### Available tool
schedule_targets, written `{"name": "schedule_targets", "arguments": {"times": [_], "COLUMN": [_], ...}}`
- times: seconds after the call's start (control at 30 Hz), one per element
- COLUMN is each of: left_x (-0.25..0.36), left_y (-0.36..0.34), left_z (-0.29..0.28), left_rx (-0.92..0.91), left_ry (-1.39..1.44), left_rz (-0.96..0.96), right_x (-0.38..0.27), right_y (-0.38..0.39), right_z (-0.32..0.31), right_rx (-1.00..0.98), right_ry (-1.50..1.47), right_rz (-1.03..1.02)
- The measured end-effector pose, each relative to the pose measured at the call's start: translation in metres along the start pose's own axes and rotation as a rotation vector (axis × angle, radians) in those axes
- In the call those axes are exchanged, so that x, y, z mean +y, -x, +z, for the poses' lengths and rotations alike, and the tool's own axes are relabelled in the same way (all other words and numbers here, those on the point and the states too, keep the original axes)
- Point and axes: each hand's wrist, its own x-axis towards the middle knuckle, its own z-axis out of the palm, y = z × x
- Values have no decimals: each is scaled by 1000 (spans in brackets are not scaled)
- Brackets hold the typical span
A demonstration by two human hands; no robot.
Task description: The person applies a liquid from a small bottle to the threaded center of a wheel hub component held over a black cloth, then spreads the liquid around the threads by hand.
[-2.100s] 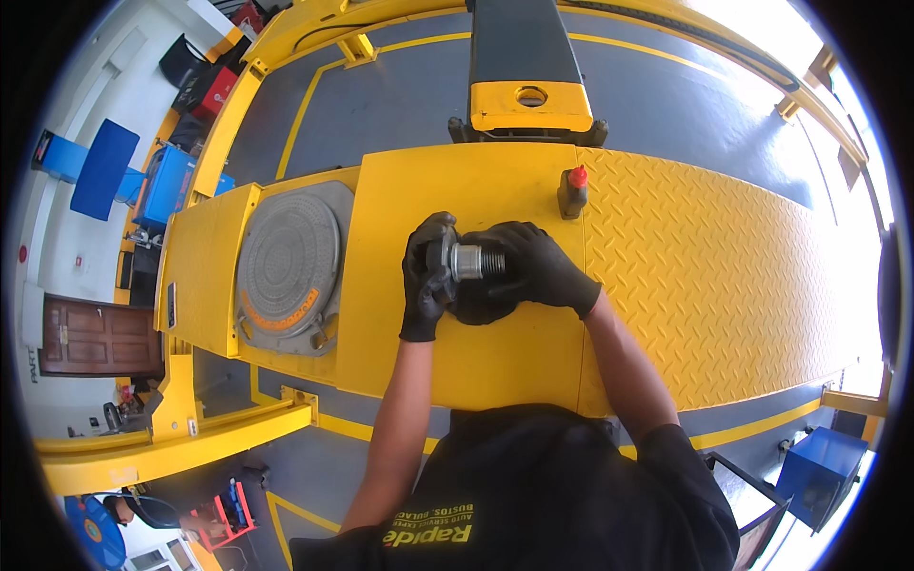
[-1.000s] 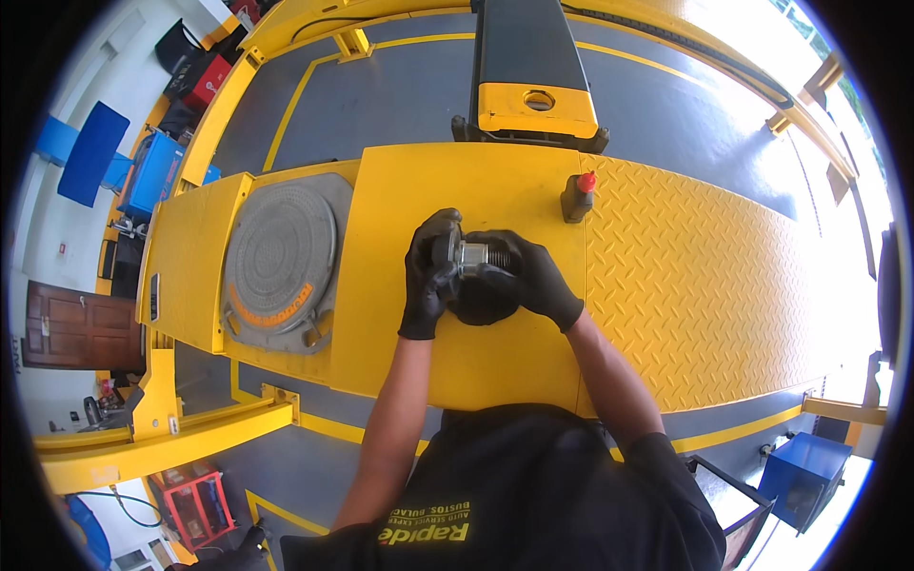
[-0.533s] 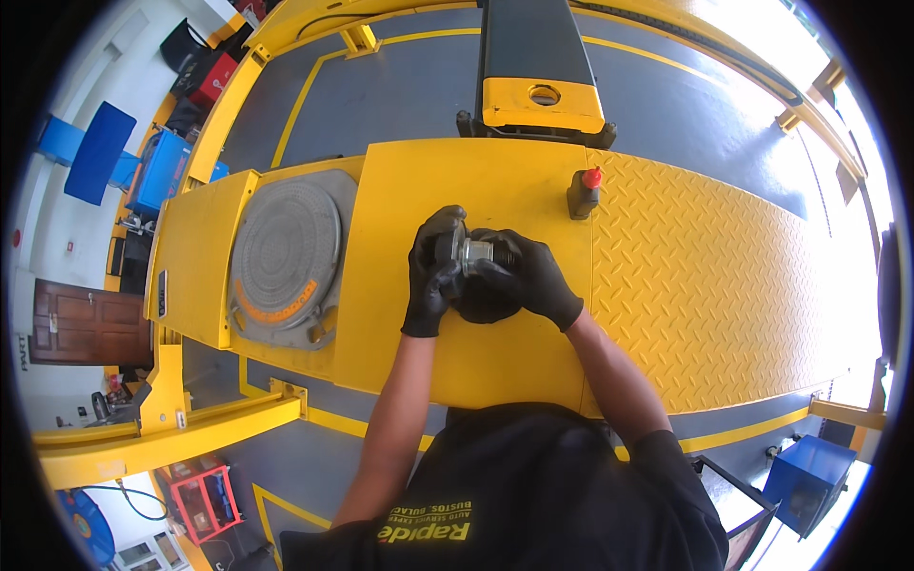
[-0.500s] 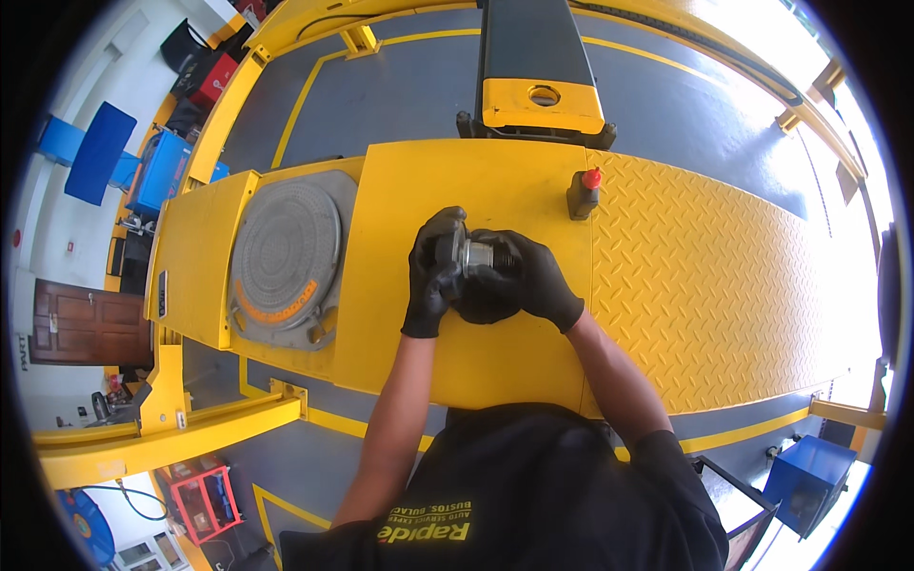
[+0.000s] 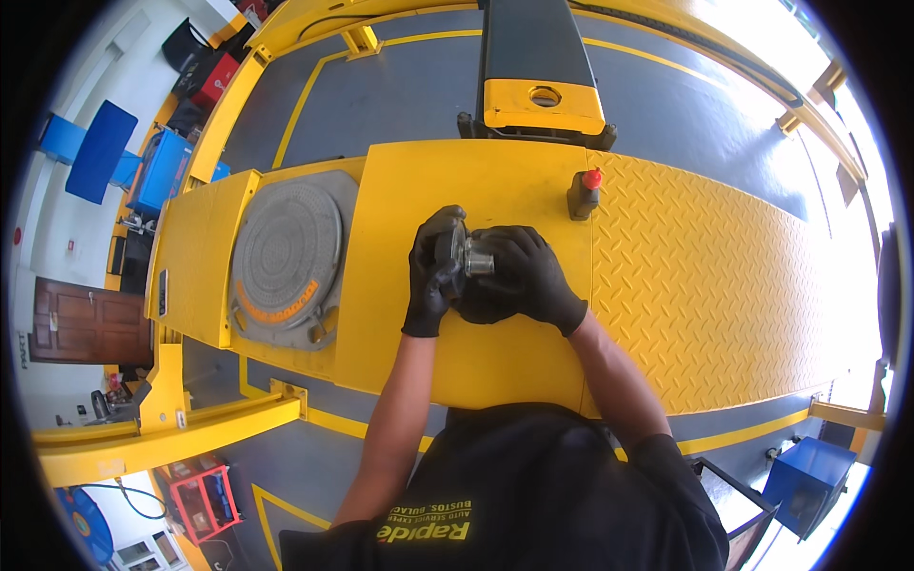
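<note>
My gloved left hand (image 5: pixel 428 266) is closed on a metal fitting, gripping its dark wide end (image 5: pixel 449 252). A silver cylinder (image 5: pixel 479 264) sticks out to the right from that end, into my gloved right hand (image 5: pixel 533 281), whose fingers are wrapped round its threaded part, now hidden. A dark rounded shape (image 5: pixel 481 309) sits below the fitting between both hands; I cannot make out what it is. The hands are over a smooth yellow plate (image 5: pixel 400 176). A dark small bottle with a red cap (image 5: pixel 583 200) stands behind and right of my right hand.
A grey round turntable (image 5: pixel 286 257) lies left of the plate; yellow tread plate (image 5: pixel 705 285) extends right. A black and yellow beam (image 5: pixel 533 67) runs away beyond. Yellow frame rails (image 5: pixel 171 423), a blue box (image 5: pixel 804 485), a red cart (image 5: pixel 205 500) and blue equipment (image 5: pixel 157 176) surround the platform.
Compared with half a second ago, my right fingers have shifted further over the fitting, covering its threads and part of the cylinder. My left hand has barely moved.
</note>
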Motion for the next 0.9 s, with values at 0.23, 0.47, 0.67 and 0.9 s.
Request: {"name": "schedule_targets", "arguments": {"times": [0.23, 0.47, 0.67, 0.9], "left_x": [0, 79, 252, 284], "left_y": [3, -22, -76, -76], "left_z": [-4, 26, 43, 45], "left_rx": [-14, 80, -532, -740], "left_ry": [-191, -651, -79, -64], "left_rz": [41, 126, 687, 628], "right_x": [-3, 4, 6, 11], "right_y": [0, 7, 9, 6], "right_z": [8, 12, 20, 23], "right_rx": [-139, -81, -102, -67], "right_ry": [-492, -530, -592, -591], "right_rz": [432, 384, 375, 338]}}
